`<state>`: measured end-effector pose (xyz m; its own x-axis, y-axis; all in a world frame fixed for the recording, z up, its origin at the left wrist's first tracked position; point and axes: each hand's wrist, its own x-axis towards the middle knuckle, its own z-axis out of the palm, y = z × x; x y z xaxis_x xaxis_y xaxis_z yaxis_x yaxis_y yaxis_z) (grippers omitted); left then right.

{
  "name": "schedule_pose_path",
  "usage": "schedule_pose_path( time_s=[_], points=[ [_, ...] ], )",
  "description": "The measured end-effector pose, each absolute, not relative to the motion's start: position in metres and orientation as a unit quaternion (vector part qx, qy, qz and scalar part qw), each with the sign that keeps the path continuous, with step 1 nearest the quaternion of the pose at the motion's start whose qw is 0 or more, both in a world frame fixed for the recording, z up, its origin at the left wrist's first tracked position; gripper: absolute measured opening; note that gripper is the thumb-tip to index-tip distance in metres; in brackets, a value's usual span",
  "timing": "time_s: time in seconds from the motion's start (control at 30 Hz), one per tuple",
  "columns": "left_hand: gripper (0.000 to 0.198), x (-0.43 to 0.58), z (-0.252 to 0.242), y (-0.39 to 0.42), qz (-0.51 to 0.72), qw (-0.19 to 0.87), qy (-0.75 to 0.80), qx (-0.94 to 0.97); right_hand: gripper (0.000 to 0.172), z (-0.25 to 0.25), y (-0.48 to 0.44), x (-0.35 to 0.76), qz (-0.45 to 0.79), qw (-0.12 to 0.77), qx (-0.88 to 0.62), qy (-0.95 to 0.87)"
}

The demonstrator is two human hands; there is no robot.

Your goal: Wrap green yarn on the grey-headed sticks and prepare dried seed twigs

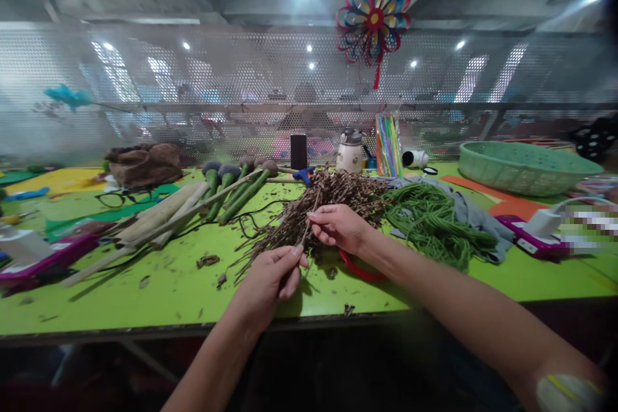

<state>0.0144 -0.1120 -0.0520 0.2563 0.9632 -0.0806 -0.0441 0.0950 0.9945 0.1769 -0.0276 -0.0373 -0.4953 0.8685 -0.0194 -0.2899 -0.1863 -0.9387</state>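
Note:
Between my two hands runs a thin dry twig (307,232), above the front of the green table. The fingers of my left hand (277,270) pinch its lower end. My right hand (335,225) closes thumb and fingertips on the twig a little higher up. Just behind them lies a heap of brown dried twigs with leaves (338,196), its thin stems pointing to the front left. Part of a red ring (362,268) shows beneath my right wrist. A tangle of green yarn (429,219) lies to the right, on grey cloth.
Green-wrapped stalks with dark round heads (236,187) and pale sticks (159,215) lie left. Behind the heap stand a phone (299,151), a bottle (349,153) and colourful sticks in a bag (389,145). A green basket (526,170) is back right. Leaf crumbs litter the table (183,296).

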Motion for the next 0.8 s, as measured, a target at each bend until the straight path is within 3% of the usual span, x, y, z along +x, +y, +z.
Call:
schedule_pose_path(
  time_s=[0.2,0.33,0.4,0.5,0.67,0.8],
  points=[
    [0.038,0.016,-0.047,-0.11,0.31,0.338,0.589,0.665,0.02,-0.04,-0.032,0.17,0.6,0.436,-0.416,-0.526],
    [0.034,0.019,-0.046,-0.11,0.238,0.063,0.622,0.743,0.022,-0.044,-0.034,0.167,0.372,0.475,-0.459,-0.652],
    [0.032,0.02,-0.045,-0.109,0.191,-0.013,0.637,0.747,0.022,-0.045,-0.032,0.168,0.247,0.49,-0.463,-0.696],
    [0.031,0.018,-0.045,-0.108,0.151,-0.029,0.646,0.747,0.022,-0.042,-0.025,0.176,0.171,0.509,-0.475,-0.697],
    [0.034,0.009,-0.048,-0.105,0.188,0.051,0.621,0.759,0.02,-0.033,-0.005,0.193,0.264,0.537,-0.518,-0.611],
    [0.037,0.008,-0.052,-0.104,0.229,0.117,0.609,0.751,0.017,-0.03,0.0,0.2,0.364,0.501,-0.517,-0.591]
  ],
)
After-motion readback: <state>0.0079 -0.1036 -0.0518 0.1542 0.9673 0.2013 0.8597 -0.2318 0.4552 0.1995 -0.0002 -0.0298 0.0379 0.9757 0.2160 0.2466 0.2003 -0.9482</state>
